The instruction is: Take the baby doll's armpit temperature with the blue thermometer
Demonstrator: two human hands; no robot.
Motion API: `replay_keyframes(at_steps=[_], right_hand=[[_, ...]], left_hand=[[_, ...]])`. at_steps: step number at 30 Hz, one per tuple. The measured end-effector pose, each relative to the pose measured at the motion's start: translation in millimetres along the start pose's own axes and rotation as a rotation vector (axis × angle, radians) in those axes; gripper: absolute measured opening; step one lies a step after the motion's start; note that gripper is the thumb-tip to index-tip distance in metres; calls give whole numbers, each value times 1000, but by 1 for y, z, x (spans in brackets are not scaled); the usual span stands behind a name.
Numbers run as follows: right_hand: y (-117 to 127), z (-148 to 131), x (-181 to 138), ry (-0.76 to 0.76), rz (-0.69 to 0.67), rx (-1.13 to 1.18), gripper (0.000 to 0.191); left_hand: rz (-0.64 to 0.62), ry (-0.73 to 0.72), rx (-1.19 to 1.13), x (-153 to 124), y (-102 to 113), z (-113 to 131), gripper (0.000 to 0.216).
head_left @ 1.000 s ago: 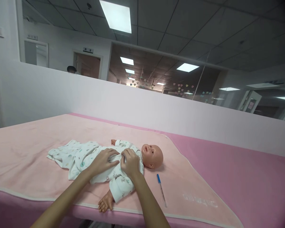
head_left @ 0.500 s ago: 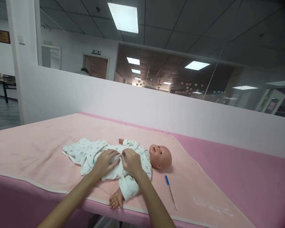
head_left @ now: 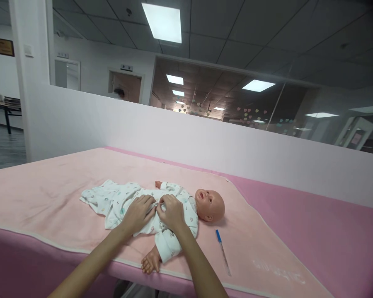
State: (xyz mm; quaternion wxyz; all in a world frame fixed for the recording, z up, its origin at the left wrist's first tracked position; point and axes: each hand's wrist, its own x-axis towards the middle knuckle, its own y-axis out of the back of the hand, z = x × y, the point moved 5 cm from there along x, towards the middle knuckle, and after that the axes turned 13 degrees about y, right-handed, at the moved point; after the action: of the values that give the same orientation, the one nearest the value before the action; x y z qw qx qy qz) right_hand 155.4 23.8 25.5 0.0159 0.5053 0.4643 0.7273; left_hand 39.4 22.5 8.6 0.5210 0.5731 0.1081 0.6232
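Observation:
A baby doll lies on its back with its head to the right, dressed in white printed baby clothes. At the middle of its body, my left hand has closed fingers pinching a thin white fold or tie of the clothes. Just to the right, my right hand is also closed, its fingertips pinching the same fabric close to the left ones. Exactly which part of the garment lies between the fingers is partly hidden. One doll hand reaches the near edge.
A pen with a blue cap lies right of the doll. Under both is a peach-coloured mat on a pink padded table. Behind stands a low white wall with glass above. Beyond it, part of a person's head shows.
My left thumb has drawn in toward its fingers, and both hands stay at the doll's middle. The person beyond the wall has moved slightly right.

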Motion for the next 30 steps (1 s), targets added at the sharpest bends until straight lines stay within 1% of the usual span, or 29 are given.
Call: replay_keyframes(at_steps=[12, 16, 19, 23, 28, 30], right_hand=[[-2, 4, -1, -42, 22, 65, 5], [-1, 4, -1, -44, 30, 55, 7], [-2, 4, -1, -40, 33, 50, 7], [-2, 4, -2, -41, 35, 38, 8], [0, 3, -3, -30, 38, 38, 8], [0, 3, -4, -28, 39, 44, 7]], left_hand=[[-25, 16, -138, -2, 1, -2, 24], [-77, 60, -246, -1, 3, -3, 25], [-88, 112, -307, 0, 5, -5, 28], [-54, 156, -303, 0, 7, -5, 28], [12, 92, -240, -2, 9, 0, 28], [26, 92, -217, -2, 8, -1, 27]])
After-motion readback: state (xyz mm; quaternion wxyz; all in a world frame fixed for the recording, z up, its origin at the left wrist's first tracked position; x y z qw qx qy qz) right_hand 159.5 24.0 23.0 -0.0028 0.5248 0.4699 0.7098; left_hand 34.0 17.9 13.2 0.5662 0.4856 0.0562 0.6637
